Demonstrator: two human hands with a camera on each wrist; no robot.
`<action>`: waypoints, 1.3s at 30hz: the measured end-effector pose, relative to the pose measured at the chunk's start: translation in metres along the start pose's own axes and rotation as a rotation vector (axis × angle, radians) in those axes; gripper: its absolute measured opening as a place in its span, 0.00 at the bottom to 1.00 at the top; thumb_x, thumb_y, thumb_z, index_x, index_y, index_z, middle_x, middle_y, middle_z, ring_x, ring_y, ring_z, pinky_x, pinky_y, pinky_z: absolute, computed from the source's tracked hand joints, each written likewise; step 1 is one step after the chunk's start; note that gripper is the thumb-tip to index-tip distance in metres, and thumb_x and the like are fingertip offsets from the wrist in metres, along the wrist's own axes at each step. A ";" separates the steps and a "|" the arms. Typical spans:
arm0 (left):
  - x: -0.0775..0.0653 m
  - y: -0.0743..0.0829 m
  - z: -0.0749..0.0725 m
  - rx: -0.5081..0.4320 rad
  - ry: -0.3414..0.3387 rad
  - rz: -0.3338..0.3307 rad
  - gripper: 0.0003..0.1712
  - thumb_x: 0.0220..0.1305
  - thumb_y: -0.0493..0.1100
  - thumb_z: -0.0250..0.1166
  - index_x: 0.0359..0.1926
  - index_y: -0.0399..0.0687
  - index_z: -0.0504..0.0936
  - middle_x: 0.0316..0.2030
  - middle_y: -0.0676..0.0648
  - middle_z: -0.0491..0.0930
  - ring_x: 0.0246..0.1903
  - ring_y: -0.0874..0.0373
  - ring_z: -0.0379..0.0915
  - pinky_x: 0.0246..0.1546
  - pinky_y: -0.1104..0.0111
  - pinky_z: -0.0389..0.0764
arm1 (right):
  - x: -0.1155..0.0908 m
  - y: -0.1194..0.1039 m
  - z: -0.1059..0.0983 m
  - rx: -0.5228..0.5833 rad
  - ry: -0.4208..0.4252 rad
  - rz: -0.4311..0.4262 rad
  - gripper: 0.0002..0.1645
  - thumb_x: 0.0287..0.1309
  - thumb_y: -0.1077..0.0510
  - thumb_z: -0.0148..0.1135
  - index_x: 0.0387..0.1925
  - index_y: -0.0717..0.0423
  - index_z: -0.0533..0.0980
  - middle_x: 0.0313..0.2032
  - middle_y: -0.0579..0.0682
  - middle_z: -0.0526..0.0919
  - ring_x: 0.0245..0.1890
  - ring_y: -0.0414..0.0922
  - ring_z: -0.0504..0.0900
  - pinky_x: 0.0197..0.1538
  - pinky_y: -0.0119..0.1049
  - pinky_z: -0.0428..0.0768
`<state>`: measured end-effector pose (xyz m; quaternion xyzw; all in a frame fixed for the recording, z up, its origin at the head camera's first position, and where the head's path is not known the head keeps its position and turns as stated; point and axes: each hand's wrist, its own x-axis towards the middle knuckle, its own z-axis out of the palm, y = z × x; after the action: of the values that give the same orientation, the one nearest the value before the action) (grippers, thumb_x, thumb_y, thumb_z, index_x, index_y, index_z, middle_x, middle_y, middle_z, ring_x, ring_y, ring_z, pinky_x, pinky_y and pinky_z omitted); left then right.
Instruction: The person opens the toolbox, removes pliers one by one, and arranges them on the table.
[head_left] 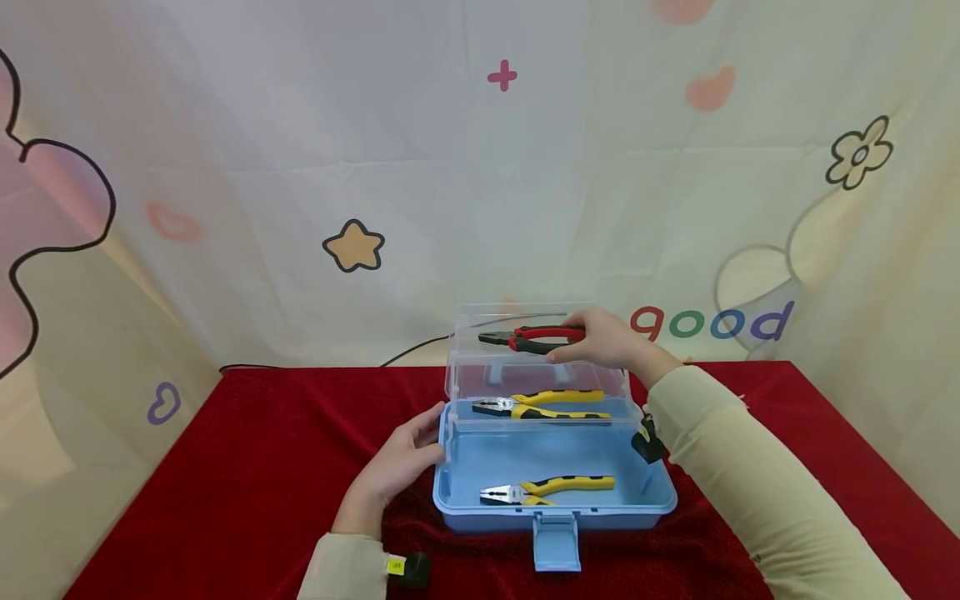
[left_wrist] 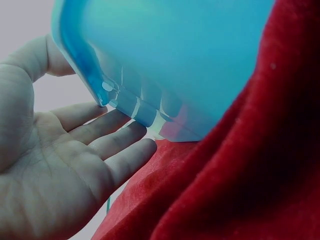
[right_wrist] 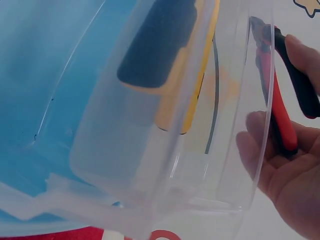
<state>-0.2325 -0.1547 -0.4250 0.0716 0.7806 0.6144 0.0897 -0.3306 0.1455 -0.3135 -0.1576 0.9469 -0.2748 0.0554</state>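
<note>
A blue toolbox [head_left: 555,518] has its clear lid [head_left: 461,375] raised. Red-and-black pliers [head_left: 536,337] are held by the handles in my right hand [head_left: 611,337], above a clear tray [head_left: 543,427] at the back of the box. Yellow-and-black pliers [head_left: 555,412] lie in that tray, jaws to the left. Another pair of yellow-and-black pliers [head_left: 573,482] lies in the base near the front wall. At the box's left side is my left hand [head_left: 401,462]; in the left wrist view its fingers [left_wrist: 117,137] extend fairly straight along the outside, with the thumb partly hidden behind the rim.
A red velvet cloth [head_left: 285,467] covers the table. The blue front latch [head_left: 557,543] hangs down open. Behind stands a printed white curtain [head_left: 420,183], and a thin black cable [head_left: 420,343] runs along it at the table's back edge.
</note>
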 end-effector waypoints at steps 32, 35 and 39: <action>-0.002 0.001 0.001 -0.021 0.007 -0.010 0.44 0.51 0.37 0.62 0.71 0.45 0.58 0.67 0.41 0.64 0.64 0.41 0.64 0.55 0.51 0.75 | -0.021 0.014 0.001 0.089 0.161 -0.103 0.43 0.47 0.47 0.71 0.63 0.57 0.67 0.47 0.58 0.83 0.43 0.51 0.83 0.47 0.46 0.83; -0.002 0.001 0.001 -0.024 0.004 -0.007 0.44 0.52 0.37 0.62 0.71 0.45 0.57 0.67 0.40 0.64 0.64 0.41 0.64 0.55 0.52 0.75 | -0.024 0.017 0.000 0.088 0.183 -0.096 0.44 0.46 0.46 0.71 0.63 0.57 0.67 0.46 0.57 0.84 0.42 0.50 0.83 0.46 0.46 0.83; -0.001 0.000 0.001 -0.022 0.004 -0.006 0.44 0.52 0.37 0.62 0.71 0.45 0.57 0.67 0.41 0.64 0.64 0.41 0.64 0.56 0.52 0.75 | -0.029 0.020 -0.001 0.102 0.198 -0.082 0.45 0.47 0.45 0.70 0.64 0.56 0.66 0.47 0.57 0.82 0.43 0.51 0.83 0.46 0.46 0.83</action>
<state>-0.2315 -0.1542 -0.4247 0.0671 0.7743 0.6227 0.0905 -0.3088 0.1713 -0.3224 -0.1652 0.9252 -0.3390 -0.0415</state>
